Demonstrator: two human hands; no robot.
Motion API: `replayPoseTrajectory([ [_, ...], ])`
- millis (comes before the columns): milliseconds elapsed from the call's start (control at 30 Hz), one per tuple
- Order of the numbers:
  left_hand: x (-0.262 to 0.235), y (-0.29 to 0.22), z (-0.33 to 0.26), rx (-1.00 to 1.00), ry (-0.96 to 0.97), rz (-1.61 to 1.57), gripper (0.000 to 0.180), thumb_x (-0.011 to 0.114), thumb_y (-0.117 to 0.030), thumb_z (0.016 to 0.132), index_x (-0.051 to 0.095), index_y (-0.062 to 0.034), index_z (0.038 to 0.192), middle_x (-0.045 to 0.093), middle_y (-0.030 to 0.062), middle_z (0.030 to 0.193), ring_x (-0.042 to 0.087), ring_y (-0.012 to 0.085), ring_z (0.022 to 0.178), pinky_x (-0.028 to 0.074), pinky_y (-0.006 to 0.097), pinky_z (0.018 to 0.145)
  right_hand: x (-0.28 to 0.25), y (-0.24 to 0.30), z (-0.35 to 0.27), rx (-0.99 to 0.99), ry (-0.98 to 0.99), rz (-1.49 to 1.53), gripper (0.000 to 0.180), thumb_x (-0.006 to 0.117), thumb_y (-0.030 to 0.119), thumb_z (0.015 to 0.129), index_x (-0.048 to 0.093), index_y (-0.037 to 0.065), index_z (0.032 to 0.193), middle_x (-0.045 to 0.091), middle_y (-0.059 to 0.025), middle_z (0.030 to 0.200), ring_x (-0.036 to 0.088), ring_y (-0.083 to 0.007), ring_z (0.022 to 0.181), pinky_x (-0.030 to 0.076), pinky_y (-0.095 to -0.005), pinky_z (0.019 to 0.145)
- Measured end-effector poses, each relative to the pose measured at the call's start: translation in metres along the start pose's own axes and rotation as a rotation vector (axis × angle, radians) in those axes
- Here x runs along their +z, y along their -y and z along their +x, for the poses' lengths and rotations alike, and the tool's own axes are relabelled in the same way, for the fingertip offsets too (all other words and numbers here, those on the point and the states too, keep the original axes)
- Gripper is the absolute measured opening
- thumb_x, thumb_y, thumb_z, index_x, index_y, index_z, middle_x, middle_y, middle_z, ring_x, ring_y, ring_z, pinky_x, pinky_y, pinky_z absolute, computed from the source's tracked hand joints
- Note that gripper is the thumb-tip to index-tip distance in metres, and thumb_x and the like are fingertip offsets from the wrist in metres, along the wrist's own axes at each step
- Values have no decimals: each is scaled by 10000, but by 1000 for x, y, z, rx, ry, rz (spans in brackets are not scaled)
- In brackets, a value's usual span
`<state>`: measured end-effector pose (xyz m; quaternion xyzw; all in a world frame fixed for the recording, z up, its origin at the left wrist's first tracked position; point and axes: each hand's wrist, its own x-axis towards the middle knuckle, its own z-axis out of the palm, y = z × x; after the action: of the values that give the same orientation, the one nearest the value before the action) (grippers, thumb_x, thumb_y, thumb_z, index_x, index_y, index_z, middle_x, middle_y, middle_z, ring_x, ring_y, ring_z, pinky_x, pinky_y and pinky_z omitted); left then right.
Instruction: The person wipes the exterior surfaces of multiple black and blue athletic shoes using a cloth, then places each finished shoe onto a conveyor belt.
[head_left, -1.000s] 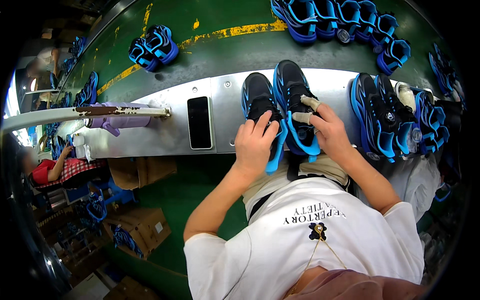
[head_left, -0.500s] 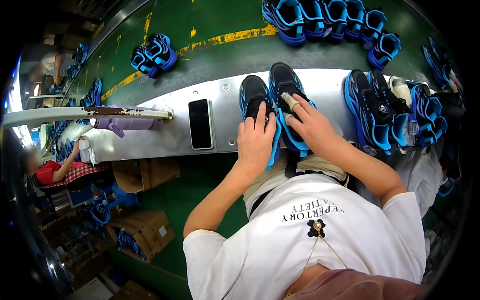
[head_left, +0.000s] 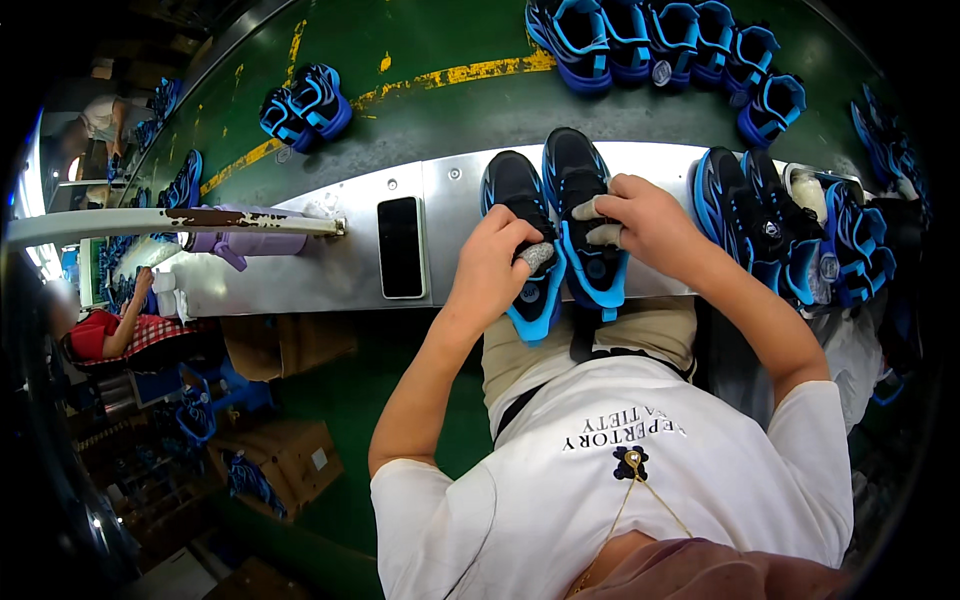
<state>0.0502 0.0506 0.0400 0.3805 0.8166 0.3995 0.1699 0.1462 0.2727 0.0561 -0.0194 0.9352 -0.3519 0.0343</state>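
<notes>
Two black and blue sneakers lie side by side before me, toes pointing away: the left sneaker and the right sneaker. My left hand is closed over the left one's upper, fingers curled at the laces. A grey wrap covers its thumb, near the shoe's opening. On the right sneaker, my right hand pinches at the lace area from the right side, with pale covers on its thumb and a finger. The exact bits under the fingertips are partly hidden. Both blue heels stick out past the bench edge toward me.
On the metal bench lie a black-screened phone and a purple bottle behind a white bar. More sneakers stand at right. Several sneakers sit on the green surface beyond. A person in red is far left.
My fingers, stretched out over the shoes' uppers before, are now bent and pinching. The left hand has drawn back a little, and the right hand has shifted to the shoe's right side.
</notes>
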Motion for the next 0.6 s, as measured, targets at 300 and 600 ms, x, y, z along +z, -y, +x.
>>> replayPoseTrajectory([
  [300, -13, 5, 9, -29, 227, -88, 319, 588, 73, 685, 681, -36, 971, 579, 63, 886, 529, 166, 703, 435, 275, 635, -5, -2, 4, 55, 49, 19, 374, 747, 99, 762, 694, 128, 1131, 605, -108, 868, 619, -276, 838, 492, -355, 761],
  [600, -2, 5, 4, 15, 132, 45, 385, 565, 47, 700, 657, -63, 1057, 636, 75, 996, 567, 255, 842, 460, 318, 752, -7, -13, 2, 29, 52, 141, 400, 743, 79, 762, 687, 136, 1154, 585, -112, 871, 600, -273, 815, 487, -355, 751],
])
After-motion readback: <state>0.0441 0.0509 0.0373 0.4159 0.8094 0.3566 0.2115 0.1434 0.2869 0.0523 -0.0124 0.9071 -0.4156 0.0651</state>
